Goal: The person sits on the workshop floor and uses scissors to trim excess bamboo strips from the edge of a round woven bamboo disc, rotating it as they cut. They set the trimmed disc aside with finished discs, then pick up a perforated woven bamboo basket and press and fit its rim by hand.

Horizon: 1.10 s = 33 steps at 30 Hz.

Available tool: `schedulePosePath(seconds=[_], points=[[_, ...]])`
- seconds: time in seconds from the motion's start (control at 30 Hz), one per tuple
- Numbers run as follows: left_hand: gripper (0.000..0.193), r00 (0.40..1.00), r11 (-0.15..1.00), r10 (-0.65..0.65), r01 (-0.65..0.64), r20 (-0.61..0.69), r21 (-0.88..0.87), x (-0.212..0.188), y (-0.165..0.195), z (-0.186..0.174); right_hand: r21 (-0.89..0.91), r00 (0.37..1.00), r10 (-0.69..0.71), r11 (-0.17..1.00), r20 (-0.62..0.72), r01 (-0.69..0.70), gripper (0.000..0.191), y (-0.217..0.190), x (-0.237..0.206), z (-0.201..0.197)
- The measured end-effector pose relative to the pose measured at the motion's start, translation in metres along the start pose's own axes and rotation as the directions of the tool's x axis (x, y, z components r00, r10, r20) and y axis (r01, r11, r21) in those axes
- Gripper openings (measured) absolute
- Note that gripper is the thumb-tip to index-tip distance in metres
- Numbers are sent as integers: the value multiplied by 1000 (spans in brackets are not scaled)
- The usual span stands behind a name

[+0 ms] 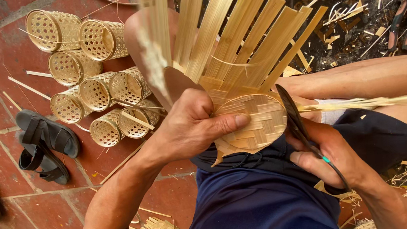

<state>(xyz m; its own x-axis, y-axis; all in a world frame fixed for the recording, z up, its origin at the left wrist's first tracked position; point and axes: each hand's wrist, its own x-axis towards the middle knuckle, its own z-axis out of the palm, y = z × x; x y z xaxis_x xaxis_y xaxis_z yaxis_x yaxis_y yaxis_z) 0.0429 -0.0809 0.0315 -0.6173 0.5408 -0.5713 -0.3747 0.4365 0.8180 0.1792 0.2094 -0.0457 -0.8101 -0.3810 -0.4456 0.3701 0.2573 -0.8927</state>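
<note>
We see the left hand [189, 126] clamped around the edge of a round woven base of pale bamboo strips [252, 125], thumb pressed flat across the weave, apparently to keep the disc steady over the lap. The base sits at the centre of view, and its loose flat bamboo strips [241, 41] fan upward toward twelve and one o'clock, left free, it seems, so the edge can be reached.

The right hand [332, 159], at four o'clock from the base, is closed around the handle of a dark curved-bladed knife [290, 116], whose blade lies against the right rim of the weave, likely set to trim it.

At ten o'clock, a cluster of open-weave cylindrical bamboo baskets [93, 75] lies on its sides on the red tiled floor [38, 210], stacked out of the way. A pair of black sandals [45, 144] rests at nine o'clock, and red-handled pliers [405, 10] lie at two o'clock amid shavings.
</note>
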Motion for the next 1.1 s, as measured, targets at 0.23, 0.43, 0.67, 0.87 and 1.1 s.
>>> schedulePosePath(seconds=[0.23, 0.43, 0.67, 0.87, 1.1], points=[[30, 997, 985, 58, -51, 42, -167, 2, 6, 0, -68, 1000, -15, 998, -18, 14, 15, 4, 0, -3], [30, 978, 977, 119, -84, 173, -195, 6, 5, 1, -143, 995, -81, 986, 58, 88, 23, -7, 3, -22], [34, 983, 1000, -8, 10, 182, -8, 8, 14, -3, -232, 990, -85, 967, 111, 109, 41, -32, 11, -42], [61, 985, 981, 6, -39, 171, 192, 13, 23, -4, -386, 940, -274, 860, 201, 333, 61, -42, 14, -62], [58, 977, 981, 28, -68, 209, 183, 27, 35, -11, -340, 975, -186, 915, 120, 217, 51, -60, 20, -69]])
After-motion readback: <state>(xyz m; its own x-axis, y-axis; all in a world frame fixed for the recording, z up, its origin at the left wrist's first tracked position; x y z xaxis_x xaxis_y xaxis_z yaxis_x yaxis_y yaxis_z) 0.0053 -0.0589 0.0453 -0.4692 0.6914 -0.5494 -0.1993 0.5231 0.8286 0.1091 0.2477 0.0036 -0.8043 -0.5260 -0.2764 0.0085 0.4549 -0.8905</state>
